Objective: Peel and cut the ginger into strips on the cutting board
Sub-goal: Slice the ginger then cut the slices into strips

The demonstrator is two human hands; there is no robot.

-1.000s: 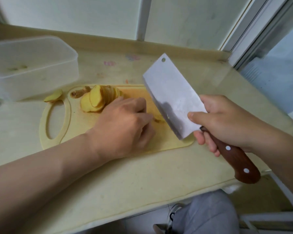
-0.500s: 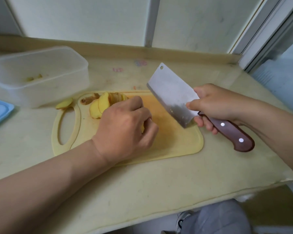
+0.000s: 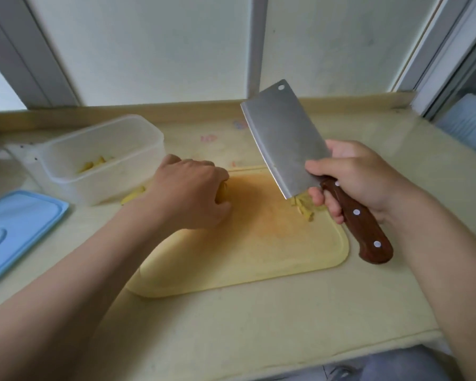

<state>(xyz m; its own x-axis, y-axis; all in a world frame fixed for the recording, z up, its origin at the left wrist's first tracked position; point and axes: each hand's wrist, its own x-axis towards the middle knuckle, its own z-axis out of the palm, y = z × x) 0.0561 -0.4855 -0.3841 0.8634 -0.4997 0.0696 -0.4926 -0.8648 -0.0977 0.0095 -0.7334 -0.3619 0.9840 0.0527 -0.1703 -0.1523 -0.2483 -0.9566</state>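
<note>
Our left hand (image 3: 187, 193) lies knuckles-up on the far left part of the pale yellow plastic cutting board (image 3: 259, 259), its fingers curled down round a yellow peeled ginger piece (image 3: 222, 194), of which only a small edge shows beneath the hand. Our right hand (image 3: 355, 177) grips the dark brown riveted wooden handle (image 3: 364, 229) of a broad steel cleaver (image 3: 283, 138), fingers wrapped under the handle and thumb pressed along the side of the blade; the blade is raised and tilted away from us, its tip up and its heel low over the board. Just below that heel, a small heap of thin cut ginger strips (image 3: 304, 209) lies on the right part of the board. Behind our left hand stands a translucent rectangular plastic container (image 3: 138, 133) with a few yellow bits (image 3: 94, 164) inside, and a loose yellow slice (image 3: 134, 194) lies on the beige countertop (image 3: 231, 331) beside it. A light blue plastic lid (image 3: 17, 229) rests flat at the far left.
</note>
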